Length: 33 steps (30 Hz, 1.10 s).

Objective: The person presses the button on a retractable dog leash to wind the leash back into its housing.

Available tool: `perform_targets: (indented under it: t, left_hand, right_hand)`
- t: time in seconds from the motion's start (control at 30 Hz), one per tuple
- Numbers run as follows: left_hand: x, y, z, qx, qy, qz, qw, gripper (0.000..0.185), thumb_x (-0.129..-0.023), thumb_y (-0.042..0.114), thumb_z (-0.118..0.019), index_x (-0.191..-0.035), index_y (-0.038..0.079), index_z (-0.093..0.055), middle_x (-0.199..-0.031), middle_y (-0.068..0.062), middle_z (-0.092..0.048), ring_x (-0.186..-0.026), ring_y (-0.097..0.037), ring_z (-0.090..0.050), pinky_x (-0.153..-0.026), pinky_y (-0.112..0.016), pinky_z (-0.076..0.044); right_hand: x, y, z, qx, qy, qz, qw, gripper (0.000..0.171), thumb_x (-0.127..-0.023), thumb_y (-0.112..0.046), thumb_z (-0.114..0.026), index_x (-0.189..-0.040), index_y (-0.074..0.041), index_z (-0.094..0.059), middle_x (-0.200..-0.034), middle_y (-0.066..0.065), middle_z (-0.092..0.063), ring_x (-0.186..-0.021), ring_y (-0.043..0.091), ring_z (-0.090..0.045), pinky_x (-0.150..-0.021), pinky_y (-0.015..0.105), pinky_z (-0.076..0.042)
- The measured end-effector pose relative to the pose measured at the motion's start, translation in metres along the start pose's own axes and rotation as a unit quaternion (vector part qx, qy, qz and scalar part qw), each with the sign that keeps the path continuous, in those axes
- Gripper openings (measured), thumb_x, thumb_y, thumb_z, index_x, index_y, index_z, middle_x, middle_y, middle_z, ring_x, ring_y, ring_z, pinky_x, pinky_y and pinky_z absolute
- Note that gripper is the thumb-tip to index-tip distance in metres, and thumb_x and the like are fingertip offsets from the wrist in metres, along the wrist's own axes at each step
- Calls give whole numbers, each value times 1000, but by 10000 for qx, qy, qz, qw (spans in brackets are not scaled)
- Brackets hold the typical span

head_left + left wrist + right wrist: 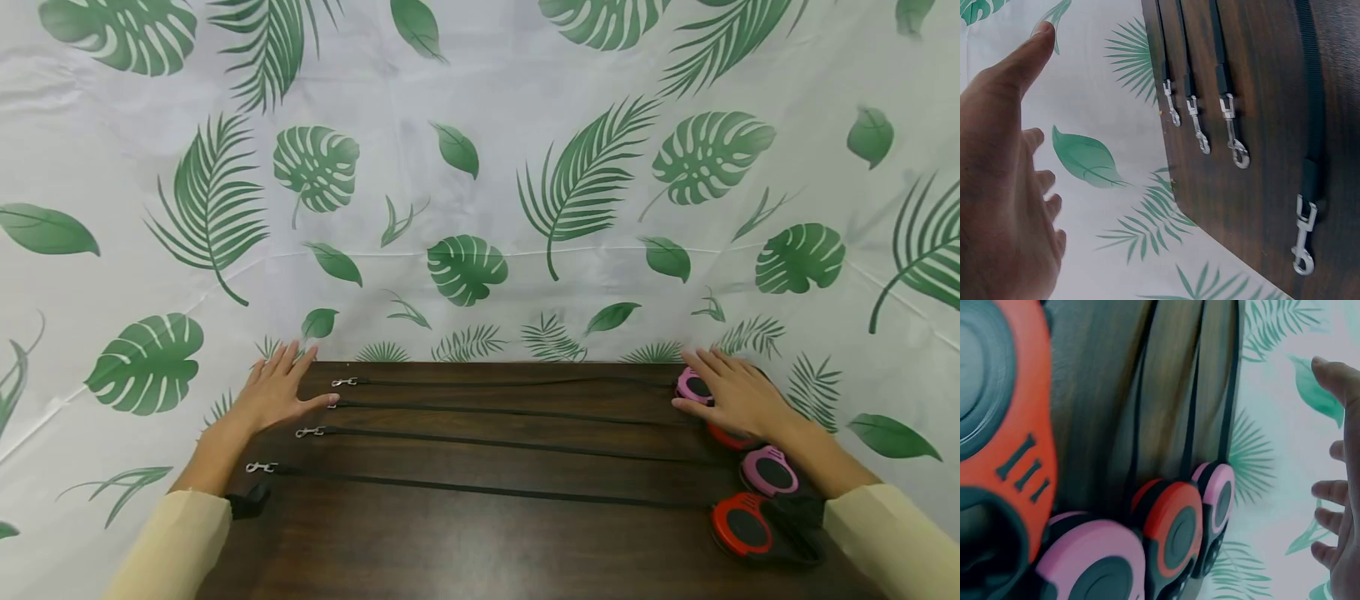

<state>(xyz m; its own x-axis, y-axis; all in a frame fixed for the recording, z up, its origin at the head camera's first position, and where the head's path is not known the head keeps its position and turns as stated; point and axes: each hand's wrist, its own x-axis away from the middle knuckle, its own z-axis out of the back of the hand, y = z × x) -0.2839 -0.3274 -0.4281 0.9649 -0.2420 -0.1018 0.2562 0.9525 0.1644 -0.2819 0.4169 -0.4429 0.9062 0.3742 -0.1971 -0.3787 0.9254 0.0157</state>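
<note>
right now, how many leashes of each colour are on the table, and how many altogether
red leashes: 2
pink leashes: 2
total: 4

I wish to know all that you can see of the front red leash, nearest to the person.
The red leash has a rounded, plastic-looking case with a dark disc, three dark bars and a black handle. It lies at the right front of the wooden-looking table. Its flat dark strap stretches leftward, almost straight, to a silvery, metal-looking clip. Neither the left hand nor the right hand touches it; whether the right sleeve does is unclear.
</note>
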Motion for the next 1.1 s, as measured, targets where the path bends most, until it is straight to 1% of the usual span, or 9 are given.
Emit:
perform_targets:
  t: [0.23,0.37,0.53,0.6,0.7,0.83,0.97,1.03,1.1]
  left_hand:
    - [11,-10,-7,47,333,-263,9991,105,-91,67,-70,-163,0,-33,-167,-37,-24,-153,-58,-23,-119,-74,-21]
    - [20,-13,-11,175,442,-412,9980,102,-90,62,-73,-162,0,-36,-165,-37,-27,-151,-58,-27,-118,-75,-25]
    - [31,-15,-15,179,299,-469,9983,100,-91,60,-75,-159,-4,-39,-161,-39,-32,-145,-60,-35,-116,-72,-31]
    - [34,-16,-18,196,253,-497,9982,99,-90,58,-76,-158,-4,-41,-160,-40,-34,-143,-61,-39,-114,-73,-34]
    - [41,-18,-22,353,226,-527,9977,96,-89,55,-78,-156,-4,-44,-159,-39,-36,-141,-61,-41,-112,-73,-36]
    - [51,-23,-27,548,233,-518,9969,93,-87,53,-80,-154,-4,-48,-158,-38,-40,-140,-61,-42,-110,-74,-37]
    - [63,-29,-31,658,189,-467,9966,92,-85,49,-84,-151,-5,-51,-155,-39,-42,-137,-62,-44,-106,-75,-40]
    - [68,-34,-33,686,180,-508,9962,91,-83,48,-87,-148,-6,-53,-152,-39,-46,-134,-63,-47,-103,-75,-42]
    - [73,-38,-35,774,217,-636,9947,89,-80,44,-90,-145,-7,-55,-148,-39,-50,-131,-63,-50,-100,-75,-44]
  right_hand:
    - [16,3,1,-4,142,254,9996,90,-93,-59,-73,-156,0,-47,-152,31,-52,-137,56,-47,-108,75,-37]
    - [26,3,2,-52,58,275,9996,89,-92,-59,-74,-154,0,-50,-149,32,-54,-132,56,-51,-104,75,-41]
    - [41,3,2,-142,7,311,9994,88,-91,-57,-76,-155,-2,-50,-148,31,-55,-130,56,-53,-99,74,-45]
    - [47,3,2,-162,-41,246,9996,89,-91,-57,-77,-154,-1,-50,-146,32,-55,-128,56,-54,-97,74,-46]
    - [57,2,1,-177,-127,113,9997,89,-90,-59,-77,-152,0,-52,-142,33,-58,-125,56,-56,-94,73,-49]
    - [71,1,-2,-328,-206,21,9992,88,-89,-59,-79,-150,0,-55,-138,32,-61,-123,54,-58,-91,70,-52]
    - [83,1,-3,-561,-237,-1,9981,84,-88,-57,-80,-147,-1,-57,-137,32,-61,-123,53,-57,-90,71,-52]
    - [89,1,-6,-640,-201,-2,9977,83,-87,-56,-82,-145,-2,-59,-136,32,-61,-124,54,-57,-91,72,-51]
    - [95,2,-8,-681,-207,-20,9975,83,-85,-55,-85,-144,-1,-60,-135,33,-61,-123,55,-58,-90,72,-51]
